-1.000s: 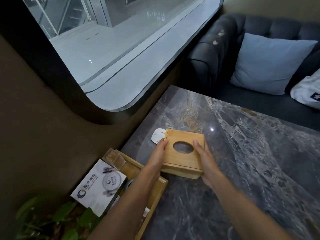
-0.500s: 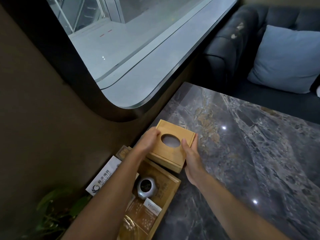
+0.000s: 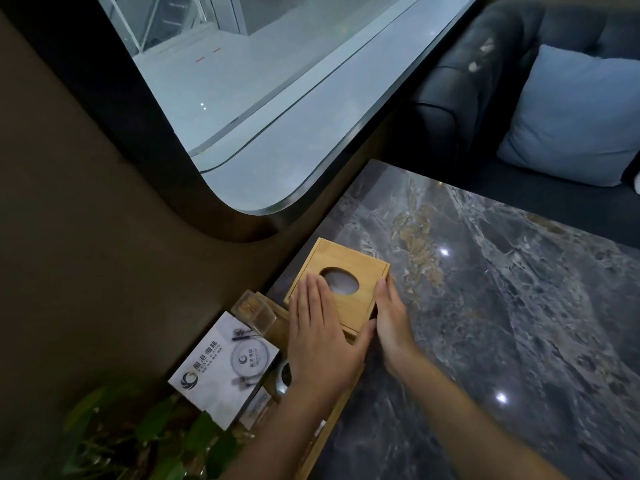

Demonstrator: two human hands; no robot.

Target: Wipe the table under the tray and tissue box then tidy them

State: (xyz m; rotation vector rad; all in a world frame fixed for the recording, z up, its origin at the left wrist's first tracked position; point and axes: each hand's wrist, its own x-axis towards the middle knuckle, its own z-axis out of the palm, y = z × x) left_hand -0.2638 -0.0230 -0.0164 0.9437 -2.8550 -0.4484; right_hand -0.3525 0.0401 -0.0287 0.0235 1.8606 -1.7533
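A wooden tissue box (image 3: 349, 271) with an oval hole in its lid sits on the dark marble table (image 3: 502, 323), close to the wall edge. My left hand (image 3: 320, 337) lies flat on the lid, fingers straight and together, just left of the hole. My right hand (image 3: 389, 317) presses flat against the box's right side. The wooden tray (image 3: 278, 323) lies just behind the box toward me, mostly hidden under my left hand and arm.
In the tray stand a white printed card (image 3: 225, 367), a clear holder (image 3: 252, 310) and a small metal pot (image 3: 282, 375). A leafy plant (image 3: 145, 431) fills the lower left. A dark sofa (image 3: 460, 84) with a blue cushion (image 3: 575, 116) lies beyond the table.
The box has been slid left toward the wall, next to the tray. My left hand moved from the box's side onto its lid; my right hand stays on the right side.
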